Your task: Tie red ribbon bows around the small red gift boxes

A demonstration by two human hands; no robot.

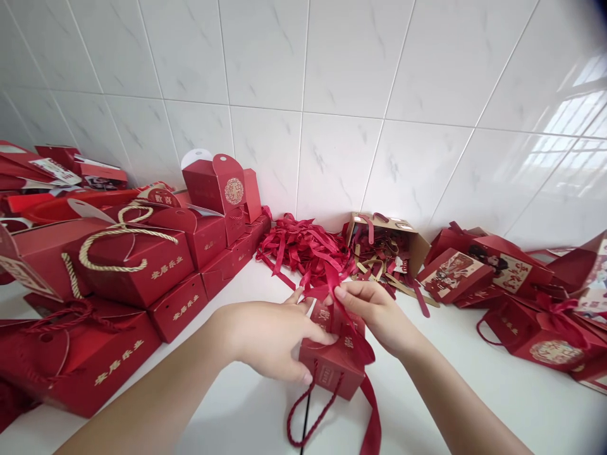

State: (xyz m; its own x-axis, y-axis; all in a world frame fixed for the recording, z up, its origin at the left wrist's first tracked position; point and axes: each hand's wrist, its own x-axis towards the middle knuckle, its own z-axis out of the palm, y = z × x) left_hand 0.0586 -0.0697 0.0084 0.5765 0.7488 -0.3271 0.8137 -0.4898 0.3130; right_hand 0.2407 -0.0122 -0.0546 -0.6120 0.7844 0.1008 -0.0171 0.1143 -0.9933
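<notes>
A small red gift box (351,363) with gold lettering stands on the white table in front of me. My left hand (272,338) holds it from the left, index finger stretched over its top and thumb at its near side. Behind the box, the other left fingers reach toward the ribbon and are partly hidden. My right hand (379,313) pinches a dark red satin ribbon (334,291) between thumb and fingers above the far side of the box. One ribbon end trails down past the right side toward me. A twisted red cord handle (290,420) loops out in front.
Red gift boxes (137,265) are stacked at left, one with a gold cord bow. A heap of red ribbons (306,243) lies by the tiled wall, beside an open carton (417,246) of straps. More red boxes (458,275) stand at right.
</notes>
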